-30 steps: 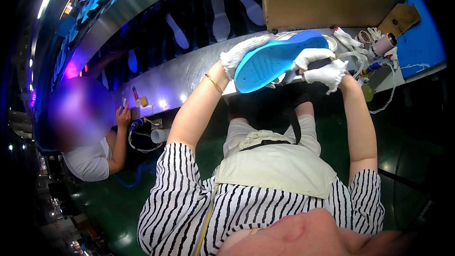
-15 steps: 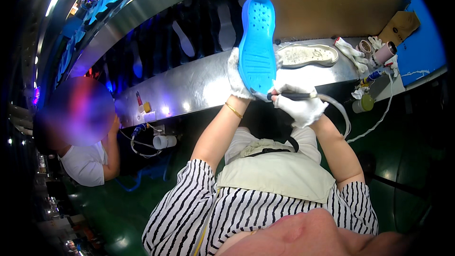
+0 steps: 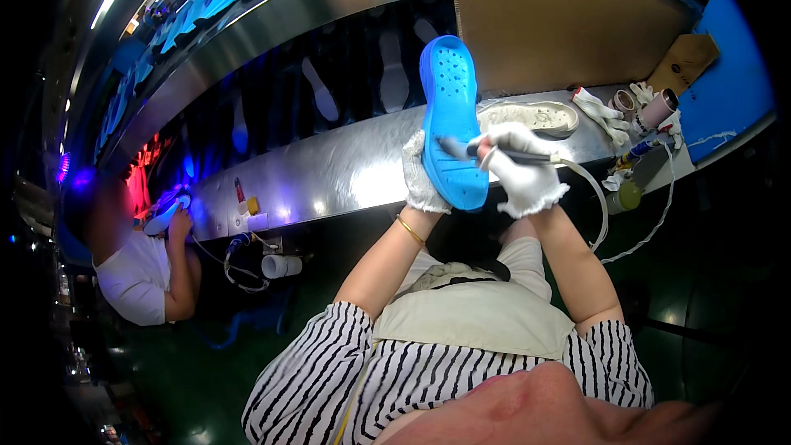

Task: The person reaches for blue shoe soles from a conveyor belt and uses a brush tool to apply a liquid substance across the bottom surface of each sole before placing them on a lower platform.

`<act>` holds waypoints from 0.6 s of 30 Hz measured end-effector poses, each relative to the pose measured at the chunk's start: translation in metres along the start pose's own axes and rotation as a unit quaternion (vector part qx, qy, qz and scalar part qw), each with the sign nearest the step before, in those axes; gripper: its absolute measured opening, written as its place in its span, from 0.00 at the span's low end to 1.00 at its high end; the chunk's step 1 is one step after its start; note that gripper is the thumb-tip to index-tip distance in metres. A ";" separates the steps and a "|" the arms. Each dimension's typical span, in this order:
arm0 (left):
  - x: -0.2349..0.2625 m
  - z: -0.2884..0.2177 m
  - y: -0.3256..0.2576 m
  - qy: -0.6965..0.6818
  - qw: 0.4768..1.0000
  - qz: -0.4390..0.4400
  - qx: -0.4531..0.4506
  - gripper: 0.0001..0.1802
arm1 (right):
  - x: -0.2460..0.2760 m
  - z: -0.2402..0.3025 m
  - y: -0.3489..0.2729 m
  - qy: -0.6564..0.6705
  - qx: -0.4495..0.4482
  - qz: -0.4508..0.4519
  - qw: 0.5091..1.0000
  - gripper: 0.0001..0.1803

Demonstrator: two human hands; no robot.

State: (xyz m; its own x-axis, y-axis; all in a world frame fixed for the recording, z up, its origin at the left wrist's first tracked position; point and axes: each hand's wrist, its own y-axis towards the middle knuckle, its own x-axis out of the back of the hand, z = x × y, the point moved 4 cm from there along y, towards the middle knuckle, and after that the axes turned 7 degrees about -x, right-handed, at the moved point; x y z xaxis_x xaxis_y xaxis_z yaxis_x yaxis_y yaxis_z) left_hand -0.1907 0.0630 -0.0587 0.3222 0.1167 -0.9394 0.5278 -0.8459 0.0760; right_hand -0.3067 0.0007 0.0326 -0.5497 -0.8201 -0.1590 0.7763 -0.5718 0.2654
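Observation:
My left hand (image 3: 423, 181), in a whitish knit glove, grips a bright blue shoe sole (image 3: 451, 103) by its left edge near the lower end. The sole stands toe-end away from me, its hollow, holed face toward me. My right hand (image 3: 527, 181), gloved too with bare fingertips, is closed round a dark-handled brush (image 3: 511, 155). Its blurred tip lies over the sole's middle, seemingly touching it. From the handle's rear a clear hose (image 3: 600, 189) curves down past my right forearm. A white sole (image 3: 540, 118) lies on the metal ledge behind my right hand.
The metal ledge (image 3: 354, 169) runs across, with a dark conveyor (image 3: 354, 58) bearing several soles behind it. A cardboard box (image 3: 568, 25) stands at the back right; gloves (image 3: 600, 115) and a pink spool (image 3: 659, 109) lie right. At left, a co-worker (image 3: 136, 272) handles a sole.
The brush tip has moved from the sole's lower end up to its middle. The blue sole sits lower in view. At left, the co-worker's hand now shows with a sole.

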 end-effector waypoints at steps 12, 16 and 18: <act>-0.043 0.010 -0.022 -0.018 0.994 0.069 0.078 0.35 | 0.029 0.007 0.033 -0.040 0.098 -0.116 0.988 0.03; -0.037 0.019 -0.025 0.057 0.995 0.012 0.086 0.37 | 0.023 0.016 0.045 -0.293 0.175 -0.121 0.932 0.04; -0.029 0.017 -0.022 -0.002 0.991 0.057 0.121 0.41 | 0.018 0.008 0.037 -0.135 0.124 -0.086 0.979 0.04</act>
State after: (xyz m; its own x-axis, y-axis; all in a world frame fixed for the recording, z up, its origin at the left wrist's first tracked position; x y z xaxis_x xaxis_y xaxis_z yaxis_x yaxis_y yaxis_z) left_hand -0.2251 0.0687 -0.0387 0.3662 0.0120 -0.9304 0.2840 -0.9536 0.0995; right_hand -0.2902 -0.0351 0.0476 -0.7529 -0.6575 0.0281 0.5855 -0.6497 0.4848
